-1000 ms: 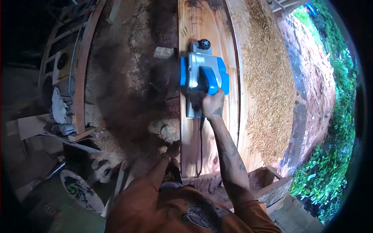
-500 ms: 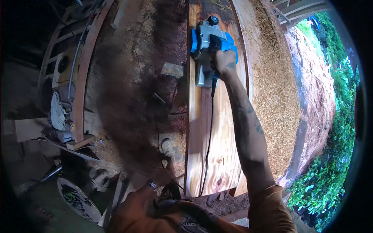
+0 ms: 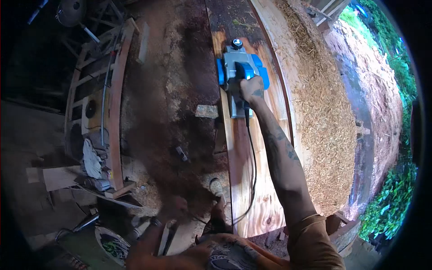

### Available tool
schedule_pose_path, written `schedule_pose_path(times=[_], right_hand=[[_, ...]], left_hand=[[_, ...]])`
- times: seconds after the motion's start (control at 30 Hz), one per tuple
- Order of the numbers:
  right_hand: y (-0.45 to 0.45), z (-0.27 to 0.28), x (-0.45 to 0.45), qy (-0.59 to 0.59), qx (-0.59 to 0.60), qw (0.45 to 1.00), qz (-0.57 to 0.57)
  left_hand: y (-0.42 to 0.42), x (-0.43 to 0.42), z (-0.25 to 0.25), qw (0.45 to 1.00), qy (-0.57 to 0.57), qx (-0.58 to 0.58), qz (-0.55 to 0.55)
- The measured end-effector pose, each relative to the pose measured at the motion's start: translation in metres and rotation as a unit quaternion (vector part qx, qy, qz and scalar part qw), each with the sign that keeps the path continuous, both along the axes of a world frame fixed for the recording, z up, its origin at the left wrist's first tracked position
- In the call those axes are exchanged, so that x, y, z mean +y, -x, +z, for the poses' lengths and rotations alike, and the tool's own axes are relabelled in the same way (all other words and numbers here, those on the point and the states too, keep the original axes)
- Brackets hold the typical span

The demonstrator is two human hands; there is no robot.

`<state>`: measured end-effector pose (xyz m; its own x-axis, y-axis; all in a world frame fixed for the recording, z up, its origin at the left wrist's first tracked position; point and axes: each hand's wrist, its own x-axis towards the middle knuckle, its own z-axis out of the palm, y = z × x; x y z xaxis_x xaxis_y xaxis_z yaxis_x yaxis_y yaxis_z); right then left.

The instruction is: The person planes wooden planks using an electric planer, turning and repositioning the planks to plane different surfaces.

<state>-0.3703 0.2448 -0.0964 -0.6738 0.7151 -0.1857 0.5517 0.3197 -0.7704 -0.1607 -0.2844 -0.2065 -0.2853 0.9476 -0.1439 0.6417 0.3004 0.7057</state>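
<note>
My right hand is wrapped round the rear handle of a blue and silver electric planer. The planer rests on a long wooden plank, pale near me and dark and rough at its far end. A black cord trails from the planer back along the plank toward my body. To the left of the plank, low over the ground, my left hand is dim and blurred, and its fingers cannot be made out.
Wood shavings lie thick on the boards to the right. A wooden frame stands at the left, with a pale cloth by its near end. A small wood block lies left of the plank. My foot is beside the plank.
The planer, with my right hand on it, went forward along the plank, then came slightly back toward me. My left hand has shifted away from my body. The view has swung slightly.
</note>
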Motion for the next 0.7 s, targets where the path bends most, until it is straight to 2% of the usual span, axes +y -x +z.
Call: schedule_pose_path(times=[0.03, 0.1, 0.17, 0.2, 0.23, 0.3, 0.33, 0.43, 0.53, 0.6, 0.67, 0.7], right_hand=[[-0.006, 0.002, -0.004, -0.016, 0.024, 1.0, -0.002], [0.001, 0.008, -0.004, -0.052, 0.085, 0.995, -0.01], [0.015, 0.008, 0.006, 0.012, 0.0, 1.0, 0.007], [0.025, 0.006, 0.01, 0.023, 0.009, 1.0, 0.0], [0.038, 0.002, 0.014, 0.033, 0.017, 0.999, -0.008], [0.069, -0.007, 0.025, -0.033, 0.039, 0.999, -0.014], [0.082, -0.013, 0.033, -0.067, 0.045, 0.997, -0.02], [0.128, 0.003, 0.047, -0.088, 0.093, 0.992, -0.011], [0.194, 0.013, 0.078, -0.037, 0.115, 0.993, 0.012], [0.233, 0.009, 0.099, 0.0, 0.119, 0.993, 0.023], [0.288, -0.003, 0.136, -0.016, 0.109, 0.993, 0.03], [0.32, -0.01, 0.153, -0.044, 0.098, 0.994, 0.027]], left_hand=[[0.034, -0.003, 0.024, 0.998, 0.005, 0.037, 0.045], [0.082, -0.008, 0.058, 0.976, 0.025, 0.039, 0.213], [0.109, -0.002, 0.096, 0.939, 0.01, 0.013, 0.343], [0.126, 0.004, 0.106, 0.914, -0.004, 0.004, 0.406], [0.14, 0.005, 0.108, 0.908, -0.062, 0.019, 0.414], [0.168, 0.009, 0.104, 0.891, -0.172, 0.039, 0.419], [0.183, 0.014, 0.109, 0.906, -0.121, 0.109, 0.39], [0.222, 0.03, 0.078, 0.866, -0.159, -0.056, 0.471], [0.268, 0.07, 0.059, 0.884, -0.134, -0.084, 0.44], [0.295, 0.09, 0.05, 0.873, -0.112, -0.163, 0.445], [0.315, 0.1, 0.026, 0.856, -0.096, -0.229, 0.453], [0.318, 0.085, -0.005, 0.85, -0.087, -0.25, 0.456]])
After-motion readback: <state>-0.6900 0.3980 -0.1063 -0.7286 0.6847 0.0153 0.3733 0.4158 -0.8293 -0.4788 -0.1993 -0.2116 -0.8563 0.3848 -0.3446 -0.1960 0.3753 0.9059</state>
